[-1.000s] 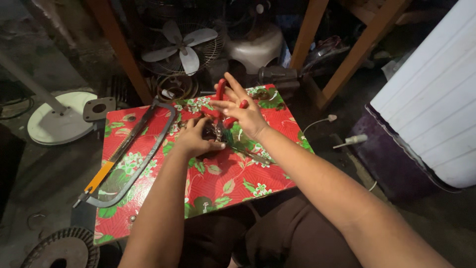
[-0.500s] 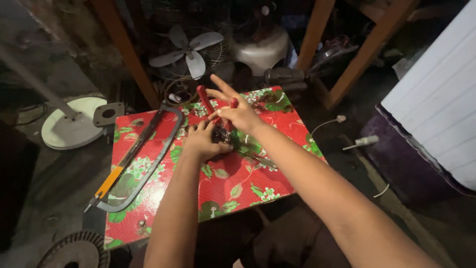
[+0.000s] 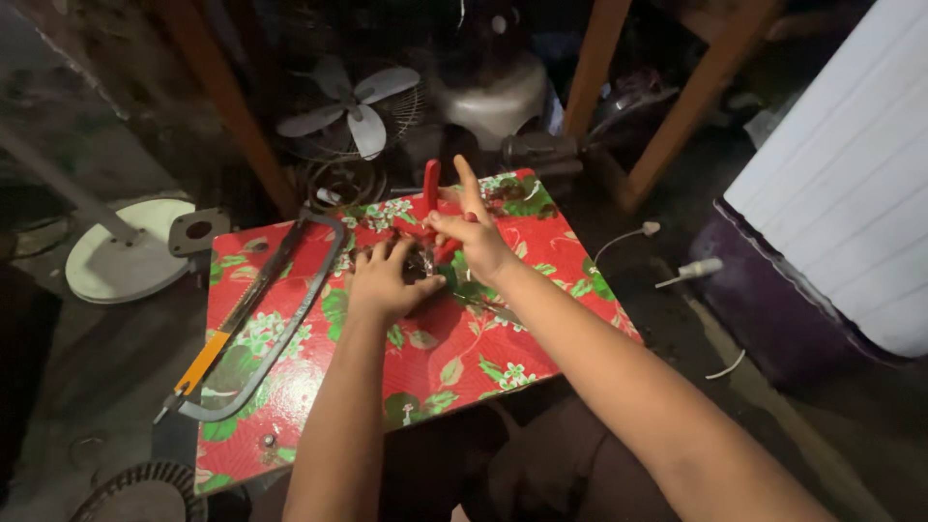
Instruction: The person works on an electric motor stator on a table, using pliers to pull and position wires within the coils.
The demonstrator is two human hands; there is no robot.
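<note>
Both hands work one part mid-table: left hand (image 3: 387,280) pins it, right hand (image 3: 474,242) clenches red pliers (image 3: 431,198) (steady squeeze needed).

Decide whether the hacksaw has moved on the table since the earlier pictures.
No. The hacksaw lies along the same left part of the red floral table as before; only the camera shifted.

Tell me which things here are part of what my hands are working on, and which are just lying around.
In use: red-handled pliers in the right hand; small part under the left hand; floral table.

Lying about: hacksaw, fan blades, round white base.
</note>
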